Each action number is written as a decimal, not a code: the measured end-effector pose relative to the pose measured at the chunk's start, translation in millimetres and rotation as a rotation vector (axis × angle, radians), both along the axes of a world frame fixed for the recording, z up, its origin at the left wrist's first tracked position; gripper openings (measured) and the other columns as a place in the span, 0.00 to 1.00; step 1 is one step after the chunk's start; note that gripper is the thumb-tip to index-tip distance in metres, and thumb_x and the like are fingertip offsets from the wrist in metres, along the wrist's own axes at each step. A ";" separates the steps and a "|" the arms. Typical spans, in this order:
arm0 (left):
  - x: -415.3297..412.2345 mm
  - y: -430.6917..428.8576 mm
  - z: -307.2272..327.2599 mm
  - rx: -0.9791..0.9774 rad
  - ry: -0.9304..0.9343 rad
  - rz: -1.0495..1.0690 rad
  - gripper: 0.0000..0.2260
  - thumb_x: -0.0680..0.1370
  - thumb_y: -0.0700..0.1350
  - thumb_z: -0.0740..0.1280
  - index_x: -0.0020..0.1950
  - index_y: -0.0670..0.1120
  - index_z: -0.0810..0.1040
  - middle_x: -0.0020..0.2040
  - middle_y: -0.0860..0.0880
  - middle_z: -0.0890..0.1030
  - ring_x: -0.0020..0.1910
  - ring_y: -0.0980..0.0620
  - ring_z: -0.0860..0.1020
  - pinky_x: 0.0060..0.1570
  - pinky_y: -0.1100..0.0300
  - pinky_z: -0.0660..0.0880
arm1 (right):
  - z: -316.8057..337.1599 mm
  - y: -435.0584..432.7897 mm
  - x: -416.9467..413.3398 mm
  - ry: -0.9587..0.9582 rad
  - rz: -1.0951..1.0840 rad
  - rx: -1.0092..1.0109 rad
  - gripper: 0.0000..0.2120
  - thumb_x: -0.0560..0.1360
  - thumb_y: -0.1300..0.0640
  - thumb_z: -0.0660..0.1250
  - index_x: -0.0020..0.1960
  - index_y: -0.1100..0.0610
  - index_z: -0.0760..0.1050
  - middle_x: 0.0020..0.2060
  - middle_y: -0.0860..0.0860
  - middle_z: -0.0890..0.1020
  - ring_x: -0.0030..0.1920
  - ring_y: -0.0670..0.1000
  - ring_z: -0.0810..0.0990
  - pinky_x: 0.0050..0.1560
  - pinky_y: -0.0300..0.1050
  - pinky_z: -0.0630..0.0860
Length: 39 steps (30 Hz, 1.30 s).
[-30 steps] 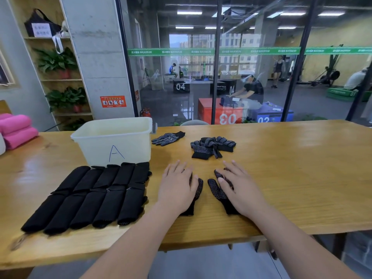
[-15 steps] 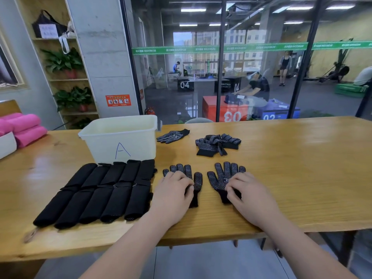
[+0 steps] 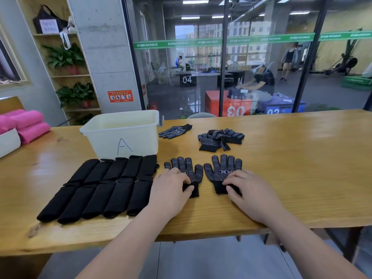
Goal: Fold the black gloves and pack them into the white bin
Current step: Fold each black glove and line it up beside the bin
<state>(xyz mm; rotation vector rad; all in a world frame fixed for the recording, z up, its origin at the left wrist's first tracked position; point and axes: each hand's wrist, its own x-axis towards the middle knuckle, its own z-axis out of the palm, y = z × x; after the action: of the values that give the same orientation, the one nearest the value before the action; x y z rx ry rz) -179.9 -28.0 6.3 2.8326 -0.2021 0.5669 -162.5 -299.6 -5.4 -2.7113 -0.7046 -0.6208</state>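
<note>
Here, the left hand point(image 3: 171, 190) pinches the left glove point(image 3: 189, 171) by its cuff, and the right hand point(image 3: 251, 195) likewise the right glove point(image 3: 223, 170). Both lie flat. Folded gloves point(image 3: 104, 188) sit in rows leftward, not yet in the white bin point(image 3: 120, 137) behind. Loose gloves point(image 3: 220, 137) wait beyond. The table point(image 3: 302, 178) edge is close, with bare wood rightward.

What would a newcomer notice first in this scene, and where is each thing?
First, two dotted gloves flat at the table's near edge, left hand and right hand holding their cuffs. Left of them lie two rows of folded gloves, before the white bin marked A.
</note>
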 end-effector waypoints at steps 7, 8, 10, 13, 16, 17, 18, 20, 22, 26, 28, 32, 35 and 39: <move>6.7 -8.5 6.0 -0.018 -0.066 0.153 0.07 0.84 0.57 0.65 0.55 0.60 0.82 0.52 0.59 0.79 0.58 0.52 0.74 0.63 0.50 0.70 | 1.4 -0.4 1.0 0.066 0.046 0.031 0.15 0.83 0.44 0.61 0.65 0.43 0.82 0.59 0.35 0.78 0.59 0.41 0.72 0.62 0.44 0.74; 7.3 -10.7 7.8 -0.069 -0.095 0.176 0.07 0.84 0.57 0.65 0.54 0.60 0.82 0.51 0.59 0.80 0.57 0.53 0.74 0.62 0.51 0.70 | 1.7 -0.8 1.7 0.082 0.044 0.079 0.15 0.83 0.44 0.61 0.64 0.43 0.82 0.59 0.35 0.79 0.60 0.41 0.72 0.63 0.45 0.74; 8.7 -17.8 14.6 -0.227 -0.108 0.168 0.06 0.83 0.57 0.65 0.52 0.60 0.81 0.47 0.61 0.81 0.53 0.55 0.76 0.61 0.51 0.71 | 3.4 -2.6 2.9 0.133 0.033 0.188 0.14 0.84 0.43 0.61 0.63 0.42 0.82 0.58 0.34 0.79 0.62 0.40 0.72 0.64 0.45 0.73; 12.7 -38.4 22.5 -0.493 -0.002 0.056 0.04 0.82 0.55 0.69 0.49 0.58 0.82 0.42 0.61 0.81 0.45 0.61 0.78 0.52 0.56 0.76 | 6.9 -6.1 2.9 0.212 0.063 0.283 0.20 0.83 0.33 0.57 0.62 0.40 0.82 0.59 0.32 0.79 0.64 0.39 0.71 0.65 0.46 0.71; 18.4 -62.5 21.3 -0.638 0.140 -0.077 0.02 0.80 0.52 0.72 0.48 0.56 0.85 0.41 0.60 0.84 0.44 0.60 0.81 0.47 0.61 0.76 | 7.2 -8.7 3.4 0.268 0.100 0.298 0.28 0.79 0.26 0.56 0.62 0.43 0.82 0.60 0.31 0.78 0.65 0.40 0.71 0.65 0.46 0.71; 19.9 -68.7 19.7 -0.644 0.183 -0.118 0.02 0.80 0.51 0.73 0.48 0.56 0.85 0.42 0.60 0.84 0.45 0.61 0.81 0.48 0.61 0.76 | 6.6 -9.2 3.9 0.278 0.099 0.291 0.27 0.79 0.27 0.58 0.62 0.44 0.83 0.60 0.32 0.78 0.64 0.41 0.71 0.65 0.46 0.71; 21.7 -72.7 17.0 -0.626 0.212 -0.149 0.02 0.80 0.50 0.73 0.48 0.56 0.86 0.43 0.60 0.85 0.47 0.62 0.81 0.50 0.61 0.77 | 5.7 -9.6 4.9 0.280 0.100 0.293 0.25 0.79 0.29 0.62 0.61 0.45 0.84 0.58 0.32 0.79 0.63 0.42 0.72 0.64 0.46 0.71; 23.5 -75.0 13.3 -0.587 0.216 -0.181 0.03 0.80 0.50 0.72 0.48 0.56 0.86 0.45 0.61 0.85 0.49 0.63 0.81 0.55 0.60 0.77 | 2.3 -11.0 8.4 0.266 0.102 0.338 0.15 0.79 0.38 0.69 0.56 0.46 0.85 0.55 0.33 0.81 0.61 0.42 0.73 0.63 0.47 0.72; 24.1 -69.3 10.6 -0.541 0.153 -0.196 0.04 0.81 0.50 0.70 0.50 0.56 0.85 0.45 0.61 0.85 0.48 0.62 0.81 0.55 0.59 0.78 | -0.1 -13.1 12.5 0.259 0.092 0.392 0.06 0.79 0.44 0.72 0.51 0.45 0.85 0.51 0.35 0.83 0.58 0.41 0.75 0.63 0.49 0.73; 27.3 -44.8 2.5 -0.271 -0.044 -0.204 0.05 0.83 0.53 0.67 0.54 0.58 0.83 0.51 0.61 0.82 0.54 0.58 0.77 0.59 0.52 0.75 | -2.1 -13.5 15.8 0.263 0.036 0.404 0.10 0.75 0.37 0.68 0.46 0.42 0.81 0.46 0.39 0.84 0.53 0.42 0.77 0.58 0.51 0.75; 30.4 -32.5 -4.9 -0.184 -0.111 -0.193 0.07 0.83 0.54 0.66 0.56 0.57 0.83 0.55 0.61 0.81 0.58 0.56 0.73 0.61 0.50 0.73 | -0.8 -11.2 12.9 0.244 0.053 0.346 0.14 0.74 0.35 0.64 0.45 0.44 0.78 0.46 0.38 0.83 0.53 0.43 0.76 0.57 0.52 0.76; 31.4 -25.2 -14.3 -0.187 -0.185 -0.196 0.08 0.83 0.52 0.67 0.60 0.54 0.83 0.57 0.58 0.80 0.62 0.55 0.72 0.63 0.53 0.72 | 4.1 -5.3 6.3 0.198 0.141 0.217 0.07 0.76 0.41 0.67 0.44 0.43 0.75 0.47 0.37 0.80 0.52 0.44 0.75 0.54 0.52 0.75; 31.0 -27.0 -15.1 -0.188 -0.184 -0.196 0.10 0.83 0.53 0.66 0.62 0.53 0.82 0.60 0.58 0.79 0.64 0.54 0.72 0.64 0.53 0.71 | 9.1 -4.0 3.7 0.222 0.178 0.256 0.06 0.78 0.47 0.71 0.45 0.44 0.76 0.45 0.38 0.81 0.51 0.43 0.76 0.52 0.49 0.74; 31.0 -25.7 -12.5 -0.207 -0.138 -0.194 0.14 0.84 0.54 0.64 0.67 0.53 0.80 0.65 0.57 0.78 0.67 0.54 0.70 0.69 0.53 0.69 | 32.8 0.2 6.5 0.225 0.135 0.338 0.04 0.79 0.50 0.73 0.48 0.43 0.79 0.42 0.37 0.83 0.47 0.40 0.79 0.49 0.38 0.74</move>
<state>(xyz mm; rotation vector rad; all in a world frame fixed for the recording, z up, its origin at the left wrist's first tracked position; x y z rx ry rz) -148.9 -53.7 -6.3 2.5407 -0.4130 0.6972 -156.1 -299.4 27.4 -2.3518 -0.6518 -0.3567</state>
